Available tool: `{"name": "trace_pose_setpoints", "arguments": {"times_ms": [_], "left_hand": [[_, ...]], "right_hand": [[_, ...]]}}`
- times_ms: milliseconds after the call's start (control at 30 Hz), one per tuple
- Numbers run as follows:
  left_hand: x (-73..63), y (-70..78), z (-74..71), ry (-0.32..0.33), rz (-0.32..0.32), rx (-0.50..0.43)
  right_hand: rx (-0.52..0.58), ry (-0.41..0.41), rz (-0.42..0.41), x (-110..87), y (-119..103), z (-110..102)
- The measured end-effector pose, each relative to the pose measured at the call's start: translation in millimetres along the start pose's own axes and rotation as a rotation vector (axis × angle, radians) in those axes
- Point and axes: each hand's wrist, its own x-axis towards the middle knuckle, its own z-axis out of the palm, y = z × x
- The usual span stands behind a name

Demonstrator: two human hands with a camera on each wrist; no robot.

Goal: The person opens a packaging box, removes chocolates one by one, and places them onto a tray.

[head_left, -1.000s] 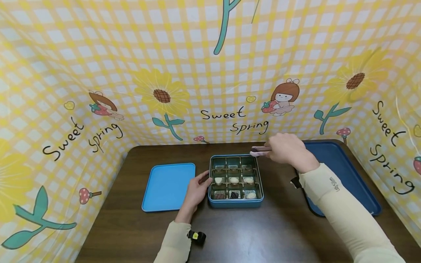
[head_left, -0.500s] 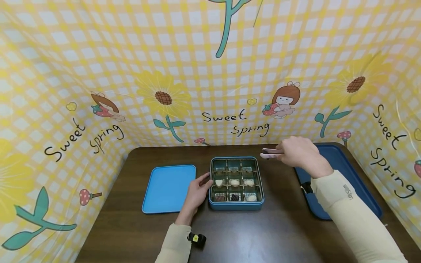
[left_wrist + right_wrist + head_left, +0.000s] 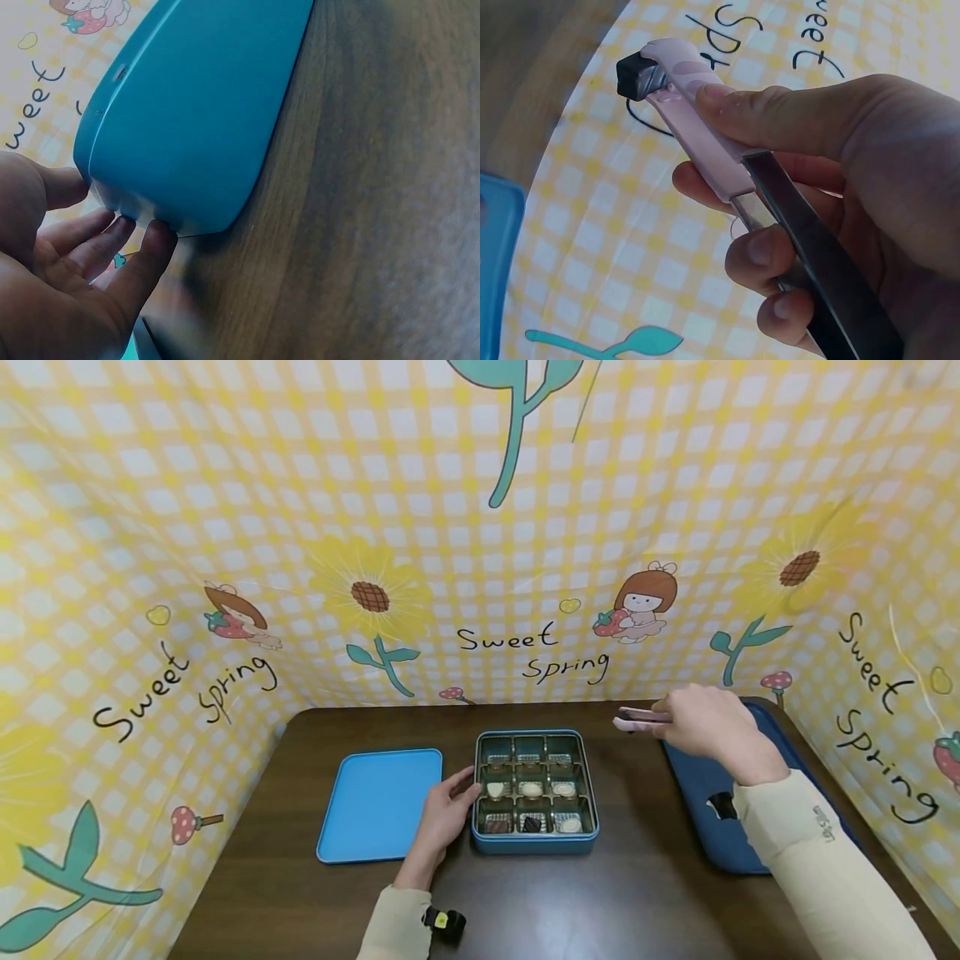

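Observation:
In the head view, my left hand [image 3: 446,816] rests its fingertips on the left side of a blue tin box [image 3: 535,845]. Its thumb lies at the rim in the left wrist view, the fingers against the wall of the box [image 3: 187,112]. My right hand [image 3: 708,720] holds pink-tipped metal tongs [image 3: 637,720] above the table, between the box and the tray. A dark, square-edged piece [image 3: 640,76], like a chocolate, is pinched in the tongs' tips [image 3: 682,64]. Inside the box are square compartments; the front row holds brown, black and white pieces, the middle row white ones.
A flat light-blue lid [image 3: 381,806] lies left of the box. At the right stands a dark blue tray [image 3: 693,785], partly hidden under my right forearm. Yellow checked cloth [image 3: 420,560] hangs round the back and sides of the brown table [image 3: 525,910].
My right hand has moved to the right, away from the box's back right corner, with the tongs and the dark piece. The left hand stays at the box; the head view has tilted up slightly.

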Motion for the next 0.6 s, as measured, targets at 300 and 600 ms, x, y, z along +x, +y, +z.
{"name": "trace_pose_setpoints", "arguments": {"times_ms": [300,600], "left_hand": [[-0.5,-0.9,1.3,0.004,-0.004,-0.014],[-0.4,0.5,-0.4,0.009,0.003,-0.001]], "right_hand": [[0.024,0.007,0.032,-8.7,16.0,1.1],[0.026,0.009,0.042,-11.4,25.9,-3.8]]}}
